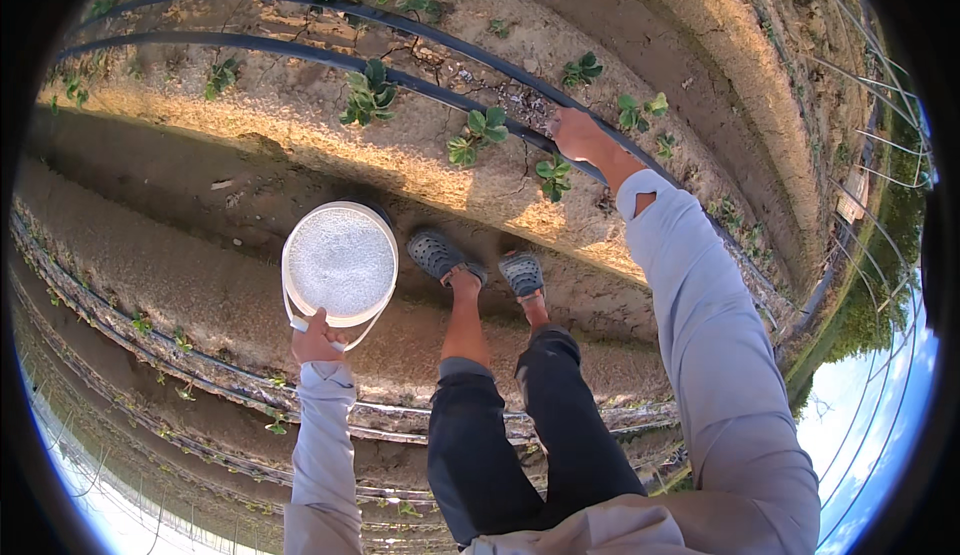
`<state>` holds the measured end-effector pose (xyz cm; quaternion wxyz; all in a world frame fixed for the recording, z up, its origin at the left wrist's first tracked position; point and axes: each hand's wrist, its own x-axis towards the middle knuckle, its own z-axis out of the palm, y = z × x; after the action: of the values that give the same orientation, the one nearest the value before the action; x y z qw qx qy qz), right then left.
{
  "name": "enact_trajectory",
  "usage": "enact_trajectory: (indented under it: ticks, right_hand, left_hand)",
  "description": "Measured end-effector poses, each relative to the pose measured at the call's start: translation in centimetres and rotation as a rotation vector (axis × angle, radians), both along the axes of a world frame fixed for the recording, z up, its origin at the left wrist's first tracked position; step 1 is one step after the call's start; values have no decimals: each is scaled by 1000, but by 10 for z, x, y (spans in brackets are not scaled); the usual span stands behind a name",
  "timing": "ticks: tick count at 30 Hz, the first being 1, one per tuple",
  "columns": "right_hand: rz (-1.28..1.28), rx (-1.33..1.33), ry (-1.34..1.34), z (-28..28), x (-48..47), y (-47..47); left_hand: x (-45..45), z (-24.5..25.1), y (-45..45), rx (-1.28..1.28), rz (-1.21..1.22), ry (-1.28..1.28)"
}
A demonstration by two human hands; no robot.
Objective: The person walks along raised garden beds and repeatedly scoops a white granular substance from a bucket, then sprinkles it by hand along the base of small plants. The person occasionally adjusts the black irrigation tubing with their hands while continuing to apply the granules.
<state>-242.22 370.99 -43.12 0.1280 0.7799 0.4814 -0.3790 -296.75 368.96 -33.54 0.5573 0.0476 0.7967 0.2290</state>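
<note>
My left hand is closed on the handle of a white plastic bucket, which is filled nearly to the rim with pale granules. Over the top of a raised soil bed, my right hand reaches down between two black drip irrigation hoses. Its fingertips are low by the soil, and whether they hold anything cannot be told. Scattered pale and pinkish granules lie on the cracked soil beside that hand. Leafy young plants grow along both outer sides of the hoses, one just below my right hand.
My feet in dark clogs stand in the furrow beside the bed. More planted beds with hoses run behind me. Another raised bed lies beyond the near one. Bare metal hoops rise at the right edge.
</note>
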Motion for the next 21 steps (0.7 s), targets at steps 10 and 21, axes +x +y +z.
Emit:
enact_trajectory:
  ticks: [10, 21]
  right_hand:
    - [157, -146, -30, 0, 80, -98]
    - [89, 263, 286, -27, -54, 95]
  left_hand:
    - [-12, -24, -2, -29, 99, -70]
    - [-9, -20, -21, 21, -96, 159]
